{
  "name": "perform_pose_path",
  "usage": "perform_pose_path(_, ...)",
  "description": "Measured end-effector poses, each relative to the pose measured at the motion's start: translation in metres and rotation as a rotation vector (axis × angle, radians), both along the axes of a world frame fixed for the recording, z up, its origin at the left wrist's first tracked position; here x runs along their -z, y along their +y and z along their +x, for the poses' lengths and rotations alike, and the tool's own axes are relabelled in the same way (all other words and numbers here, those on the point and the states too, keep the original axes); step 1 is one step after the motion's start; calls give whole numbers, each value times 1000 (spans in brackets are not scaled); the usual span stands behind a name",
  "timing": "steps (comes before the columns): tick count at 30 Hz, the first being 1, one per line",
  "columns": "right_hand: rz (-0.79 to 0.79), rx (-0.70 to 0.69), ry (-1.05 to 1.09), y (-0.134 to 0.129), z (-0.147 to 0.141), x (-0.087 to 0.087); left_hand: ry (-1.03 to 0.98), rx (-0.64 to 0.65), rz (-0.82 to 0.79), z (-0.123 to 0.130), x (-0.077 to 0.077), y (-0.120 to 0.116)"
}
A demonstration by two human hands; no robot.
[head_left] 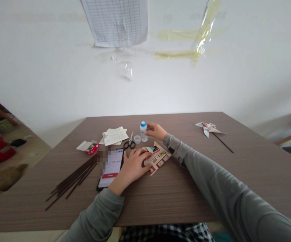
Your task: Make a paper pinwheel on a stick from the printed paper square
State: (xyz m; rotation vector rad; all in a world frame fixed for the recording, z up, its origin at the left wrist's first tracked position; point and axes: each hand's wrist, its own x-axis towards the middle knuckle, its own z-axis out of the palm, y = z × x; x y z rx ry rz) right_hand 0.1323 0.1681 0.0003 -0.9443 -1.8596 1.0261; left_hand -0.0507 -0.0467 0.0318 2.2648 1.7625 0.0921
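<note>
My right hand (156, 130) reaches across the table and has its fingers at the side of a small white bottle with a blue cap (143, 133), which stands upright. Closer to me, my left hand (136, 163) curls its fingers over a printed, partly folded sheet of paper (160, 158) and holds it against the table. Part of the paper is hidden under that hand. A small round clear lid or dish (137, 139) sits beside the bottle, and scissors with black handles (129, 144) lie just left of it.
A phone showing a timer (111, 168) lies left of my left hand, near a bundle of thin dark sticks (75, 178). Behind are an opened small red-and-white box (90, 147) and stacked printed sheets (114, 135). A paper pinwheel on a stick (209, 128) lies at the right.
</note>
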Motion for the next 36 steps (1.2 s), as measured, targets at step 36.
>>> perform_pose_path(36, 101, 305, 130, -71, 120, 31, -98, 31, 135, -6, 18, 3)
